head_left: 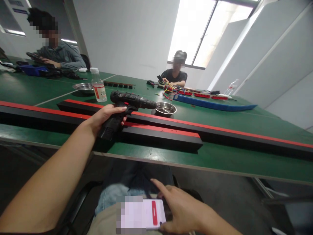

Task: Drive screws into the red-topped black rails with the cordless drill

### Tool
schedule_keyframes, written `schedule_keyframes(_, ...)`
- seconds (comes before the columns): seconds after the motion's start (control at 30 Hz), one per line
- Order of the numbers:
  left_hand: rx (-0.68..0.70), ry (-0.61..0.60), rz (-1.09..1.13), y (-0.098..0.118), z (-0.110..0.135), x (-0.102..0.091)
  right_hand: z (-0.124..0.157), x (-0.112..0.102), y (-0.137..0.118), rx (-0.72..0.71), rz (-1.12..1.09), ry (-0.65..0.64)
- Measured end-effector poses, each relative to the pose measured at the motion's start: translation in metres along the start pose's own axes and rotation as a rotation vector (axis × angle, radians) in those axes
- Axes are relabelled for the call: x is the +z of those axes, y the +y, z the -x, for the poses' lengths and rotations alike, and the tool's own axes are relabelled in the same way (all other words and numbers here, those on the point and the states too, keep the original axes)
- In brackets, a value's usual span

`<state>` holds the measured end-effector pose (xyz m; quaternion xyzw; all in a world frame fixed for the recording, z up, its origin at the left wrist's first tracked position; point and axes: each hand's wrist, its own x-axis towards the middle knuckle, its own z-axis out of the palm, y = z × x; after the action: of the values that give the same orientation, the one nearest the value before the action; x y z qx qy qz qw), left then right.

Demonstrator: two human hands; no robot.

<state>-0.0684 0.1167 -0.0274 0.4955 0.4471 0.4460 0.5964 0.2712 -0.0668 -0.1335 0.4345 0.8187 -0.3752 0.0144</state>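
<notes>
My left hand is wrapped round the grip of a black cordless drill, its thumb lying along the side. The drill points right, above two long black bars with red tops, the shorter bar in front and the longer bar behind it. Down at my lap, my right hand grips the right end of a phone by its edges, thumb at one corner and fingers at the other. The index finger sticks out past it. The phone's screen is lit, with a red button, and partly blurred out.
On the green table stand a steel bowl, a steel dish and a clear bottle. Farther back lie a blue curved strip and tangled wires. Two people sit across the table.
</notes>
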Motion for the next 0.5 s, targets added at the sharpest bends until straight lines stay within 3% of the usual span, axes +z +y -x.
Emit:
schedule_keyframes(0.13, 0.011, -0.011, -0.008, -0.001, 0.001, -0.001, 0.004, -0.015, -0.01, -0.084, -0.051, 0.02)
schedule_keyframes(0.27, -0.001, -0.042, -0.012, 0.0, 0.0, -0.001, 0.021, -0.045, -0.03, -0.129, -0.125, 0.047)
schedule_keyframes(0.33, 0.001, -0.038, -0.002, 0.0, -0.001, -0.001, 0.028, -0.062, -0.041, -0.167, -0.124, 0.122)
schedule_keyframes(0.4, -0.011, -0.019, 0.02, -0.001, -0.002, -0.002, 0.027, -0.084, -0.048, -0.229, -0.129, 0.304)
schedule_keyframes(0.5, -0.041, 0.006, 0.047, -0.002, -0.003, -0.001, -0.001, -0.133, -0.046, -0.35, -0.155, 0.754)
